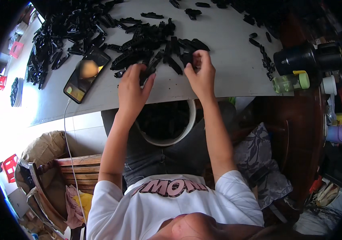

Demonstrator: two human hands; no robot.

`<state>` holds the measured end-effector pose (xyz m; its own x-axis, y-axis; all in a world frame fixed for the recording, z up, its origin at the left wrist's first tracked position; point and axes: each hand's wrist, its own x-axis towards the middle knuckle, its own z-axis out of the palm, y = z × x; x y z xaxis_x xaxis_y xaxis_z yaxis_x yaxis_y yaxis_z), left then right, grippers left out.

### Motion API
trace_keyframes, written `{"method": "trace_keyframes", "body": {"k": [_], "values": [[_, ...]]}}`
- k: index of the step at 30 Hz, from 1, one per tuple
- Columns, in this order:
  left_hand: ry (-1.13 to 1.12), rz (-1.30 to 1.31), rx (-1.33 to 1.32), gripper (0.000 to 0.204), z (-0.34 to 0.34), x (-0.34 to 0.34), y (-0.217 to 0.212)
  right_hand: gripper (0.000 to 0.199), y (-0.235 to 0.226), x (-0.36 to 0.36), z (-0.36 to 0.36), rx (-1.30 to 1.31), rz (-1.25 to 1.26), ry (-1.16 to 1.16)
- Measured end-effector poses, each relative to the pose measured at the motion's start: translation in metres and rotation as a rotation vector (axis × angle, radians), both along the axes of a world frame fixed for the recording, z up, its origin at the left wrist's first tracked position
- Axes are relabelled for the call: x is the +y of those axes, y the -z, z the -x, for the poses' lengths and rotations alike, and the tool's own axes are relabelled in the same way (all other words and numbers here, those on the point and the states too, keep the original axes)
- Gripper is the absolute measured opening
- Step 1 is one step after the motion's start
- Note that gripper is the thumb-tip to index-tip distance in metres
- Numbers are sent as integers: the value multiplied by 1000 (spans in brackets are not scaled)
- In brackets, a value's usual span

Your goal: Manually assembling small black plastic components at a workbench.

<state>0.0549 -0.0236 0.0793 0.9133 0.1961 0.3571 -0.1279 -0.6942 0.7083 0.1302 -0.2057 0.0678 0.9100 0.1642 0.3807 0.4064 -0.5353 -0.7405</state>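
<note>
i'd grip lightly: the left hand [132,89] pinches a slim black plastic piece [154,63], the right hand [202,78] a blocky black plastic piece [187,56] just ahead.

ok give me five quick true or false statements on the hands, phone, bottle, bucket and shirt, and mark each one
1. The left hand and the right hand are both touching black parts. True.
2. The green bottle is left of the phone. False: the bottle is at the table's right end, while the phone lies left of the hands.
3. A cable runs from the phone past the table's near edge. True.
4. The bucket stands on top of the table. False: the bucket is below the near edge, by the person's lap.
5. The shirt is plain black. False: the shirt is white with lettering.
</note>
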Motion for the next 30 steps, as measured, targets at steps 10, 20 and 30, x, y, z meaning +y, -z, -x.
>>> {"method": "trace_keyframes", "body": {"k": [10, 20, 30], "values": [[287, 448, 156, 32, 43, -35, 4, 32, 4, 16, 98, 307, -795, -259], [496, 655, 318, 34, 56, -35, 7, 38, 5, 4, 105, 515, -1064, -320], [240, 77, 131, 37, -1, -29, 8, 28, -2, -12, 44, 230, -652, -34]]}}
